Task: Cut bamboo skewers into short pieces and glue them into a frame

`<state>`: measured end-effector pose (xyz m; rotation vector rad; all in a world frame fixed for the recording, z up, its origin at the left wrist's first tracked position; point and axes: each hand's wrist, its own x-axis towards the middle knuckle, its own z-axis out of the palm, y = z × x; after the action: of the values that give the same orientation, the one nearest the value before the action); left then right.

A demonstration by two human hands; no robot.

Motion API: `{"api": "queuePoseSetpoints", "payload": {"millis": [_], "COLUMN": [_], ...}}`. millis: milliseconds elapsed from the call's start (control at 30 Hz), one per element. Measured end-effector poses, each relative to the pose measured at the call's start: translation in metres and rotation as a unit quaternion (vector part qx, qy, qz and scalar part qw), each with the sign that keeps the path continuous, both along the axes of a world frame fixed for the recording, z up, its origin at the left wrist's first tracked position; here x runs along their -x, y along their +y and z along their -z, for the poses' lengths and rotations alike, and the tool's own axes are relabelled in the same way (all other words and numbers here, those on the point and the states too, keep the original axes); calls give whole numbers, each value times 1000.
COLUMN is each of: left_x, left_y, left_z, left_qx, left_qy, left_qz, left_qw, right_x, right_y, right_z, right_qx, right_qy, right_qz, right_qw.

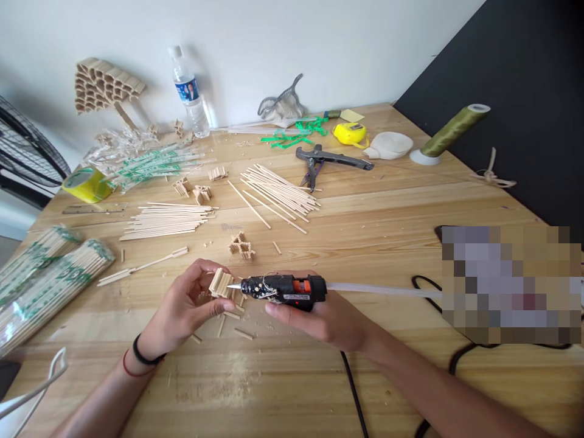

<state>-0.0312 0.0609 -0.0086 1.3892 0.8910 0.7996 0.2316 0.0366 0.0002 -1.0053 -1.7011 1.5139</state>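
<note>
My left hand grips a small block of glued wooden sticks between thumb and fingers. In my right hand is a black hot glue gun, lying on its side with a clear glue stick out of its back end. The metal nozzle points left and appears to touch the block's right side. Below the hands lie several short cut sticks. Another small stick assembly stands just beyond the block.
Loose sticks and a second pile lie farther back, near a dark cutter tool. Packaged sticks are at left. A water bottle stands by the wall. A black cable runs beneath my right arm.
</note>
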Motion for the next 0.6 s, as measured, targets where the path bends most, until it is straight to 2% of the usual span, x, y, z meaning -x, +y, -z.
{"api": "queuePoseSetpoints", "payload": {"millis": [400,600], "left_x": [0,1], "left_y": [2,1], "left_z": [-2,-1], "left_qx": [-30,-31], "left_qy": [39,65], "left_qz": [-23,-28], "left_qw": [999,997], "right_x": [-1,-1], "right_y": [0,-2], "right_z": [2,4], "right_qx": [15,9], "right_qy": [41,18], "right_qz": [-8,-5], "right_qw": [999,1000]}}
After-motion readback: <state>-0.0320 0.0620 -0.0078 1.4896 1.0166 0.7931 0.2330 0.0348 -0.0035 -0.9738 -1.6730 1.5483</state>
